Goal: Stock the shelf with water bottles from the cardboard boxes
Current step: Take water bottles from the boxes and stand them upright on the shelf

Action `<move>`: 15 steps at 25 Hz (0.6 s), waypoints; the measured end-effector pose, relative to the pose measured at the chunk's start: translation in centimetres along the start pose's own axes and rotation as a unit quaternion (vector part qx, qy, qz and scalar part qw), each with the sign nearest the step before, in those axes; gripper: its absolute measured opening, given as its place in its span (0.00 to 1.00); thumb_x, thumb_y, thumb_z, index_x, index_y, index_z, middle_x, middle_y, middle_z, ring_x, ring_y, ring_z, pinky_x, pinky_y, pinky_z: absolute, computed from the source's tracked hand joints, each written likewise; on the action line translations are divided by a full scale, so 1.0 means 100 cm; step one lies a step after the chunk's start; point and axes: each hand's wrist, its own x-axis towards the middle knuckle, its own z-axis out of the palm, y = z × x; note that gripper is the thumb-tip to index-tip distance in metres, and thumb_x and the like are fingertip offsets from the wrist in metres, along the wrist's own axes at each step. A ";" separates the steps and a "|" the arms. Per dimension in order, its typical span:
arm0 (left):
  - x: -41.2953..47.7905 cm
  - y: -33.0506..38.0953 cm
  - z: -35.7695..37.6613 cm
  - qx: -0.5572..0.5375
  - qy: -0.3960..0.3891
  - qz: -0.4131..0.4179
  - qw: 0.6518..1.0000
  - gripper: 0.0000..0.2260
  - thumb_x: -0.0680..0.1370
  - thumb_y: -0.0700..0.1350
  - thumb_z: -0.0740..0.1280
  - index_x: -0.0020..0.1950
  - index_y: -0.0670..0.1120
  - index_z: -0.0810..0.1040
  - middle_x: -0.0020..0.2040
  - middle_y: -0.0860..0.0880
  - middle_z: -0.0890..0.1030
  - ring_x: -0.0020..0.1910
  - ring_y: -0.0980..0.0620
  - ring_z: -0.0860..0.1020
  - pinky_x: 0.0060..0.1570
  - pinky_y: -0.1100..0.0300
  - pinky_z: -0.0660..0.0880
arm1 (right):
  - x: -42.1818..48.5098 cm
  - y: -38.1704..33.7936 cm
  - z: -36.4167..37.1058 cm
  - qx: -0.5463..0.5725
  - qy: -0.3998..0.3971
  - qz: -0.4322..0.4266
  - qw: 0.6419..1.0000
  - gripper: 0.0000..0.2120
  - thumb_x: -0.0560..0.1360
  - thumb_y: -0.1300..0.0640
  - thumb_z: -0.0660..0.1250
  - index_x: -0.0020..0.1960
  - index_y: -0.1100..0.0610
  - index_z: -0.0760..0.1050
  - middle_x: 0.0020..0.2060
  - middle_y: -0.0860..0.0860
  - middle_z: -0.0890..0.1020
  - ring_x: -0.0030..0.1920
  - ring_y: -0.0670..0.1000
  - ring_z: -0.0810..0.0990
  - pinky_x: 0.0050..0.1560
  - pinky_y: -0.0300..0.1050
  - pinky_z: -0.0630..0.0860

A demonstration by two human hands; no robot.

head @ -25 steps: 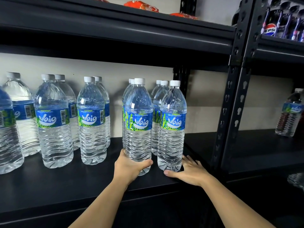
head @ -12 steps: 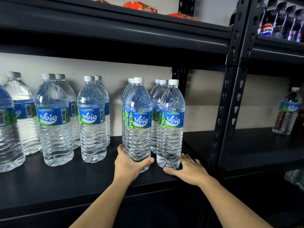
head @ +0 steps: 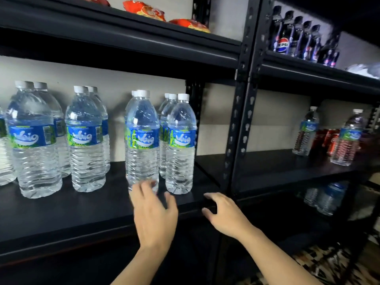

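Water bottles (head: 141, 140) stand upright in paired rows along the middle shelf (head: 61, 212), labels facing you. The front bottle of the third row sits at 12 o'clock from your left hand (head: 154, 214), and the front bottle of the fourth row (head: 181, 145) stands just beside it at 3 o'clock, close to the black upright post (head: 240, 120).

Your left hand is spread, fingers loosely fanned, its fingertips (head: 147, 185) overlapping the base of that bottle in the picture; whether they touch it you cannot tell through the blur. Your right hand (head: 224, 212) is also open and holds nothing, with fingers curled over the shelf's front edge at about 4 o'clock from the fourth row.

As a judgement, stocking is well under way: several rows are filled, and both hands are empty, so the nearest bottles look placed. Bare shelf shows in front of the rows and between some of them, and the neighbouring bay at 3 o'clock carries only two water bottles (head: 306, 132) beside red cans (head: 329, 140), so there is room for more. No cardboard box is in view, so you cannot tell how many bottles are left.
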 end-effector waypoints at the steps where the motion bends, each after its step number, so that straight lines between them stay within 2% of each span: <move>1: -0.009 0.015 0.007 -0.011 -0.052 0.024 0.998 0.13 0.72 0.39 0.71 0.54 0.43 0.73 0.52 0.49 0.72 0.55 0.46 0.71 0.52 0.55 0.71 | -0.014 0.010 -0.007 0.006 0.006 0.011 1.000 0.25 0.77 0.43 0.65 0.73 0.43 0.66 0.66 0.41 0.72 0.62 0.44 0.75 0.65 0.47 0.72; 3: -0.027 0.042 0.024 -0.031 -0.171 0.042 0.984 0.10 0.73 0.40 0.70 0.51 0.45 0.73 0.49 0.53 0.70 0.54 0.48 0.72 0.54 0.56 0.70 | -0.040 0.034 -0.018 -0.002 0.012 0.039 0.999 0.23 0.76 0.42 0.65 0.70 0.42 0.68 0.60 0.41 0.74 0.53 0.44 0.79 0.58 0.49 0.76; 5: -0.054 0.068 0.043 -0.041 -0.274 0.008 0.961 0.11 0.74 0.44 0.69 0.55 0.46 0.73 0.51 0.52 0.71 0.57 0.49 0.72 0.56 0.55 0.71 | -0.067 0.068 -0.026 -0.019 0.008 0.088 0.996 0.22 0.76 0.42 0.65 0.69 0.42 0.69 0.59 0.42 0.75 0.53 0.46 0.79 0.57 0.48 0.76; 9: -0.124 0.099 0.086 -0.018 -0.443 -0.083 0.892 0.19 0.77 0.49 0.67 0.66 0.47 0.68 0.63 0.50 0.69 0.66 0.48 0.68 0.62 0.53 0.71 | -0.131 0.155 -0.020 0.013 -0.003 0.211 0.977 0.21 0.77 0.45 0.66 0.69 0.45 0.71 0.59 0.45 0.76 0.54 0.47 0.77 0.54 0.42 0.73; 13: -0.212 0.089 0.124 0.042 -0.519 -0.171 0.837 0.25 0.76 0.50 0.68 0.70 0.45 0.66 0.67 0.46 0.68 0.67 0.45 0.67 0.65 0.49 0.70 | -0.191 0.235 0.024 0.046 -0.020 0.338 0.940 0.22 0.77 0.48 0.66 0.69 0.51 0.71 0.61 0.54 0.79 0.61 0.55 0.77 0.59 0.44 0.73; 15: -0.254 0.066 0.128 0.074 -0.537 -0.225 0.809 0.26 0.74 0.49 0.68 0.70 0.44 0.65 0.68 0.46 0.67 0.68 0.43 0.66 0.66 0.50 0.69 | -0.211 0.264 0.054 0.056 -0.045 0.394 0.916 0.26 0.77 0.45 0.66 0.72 0.52 0.67 0.63 0.55 0.78 0.60 0.57 0.79 0.57 0.47 0.76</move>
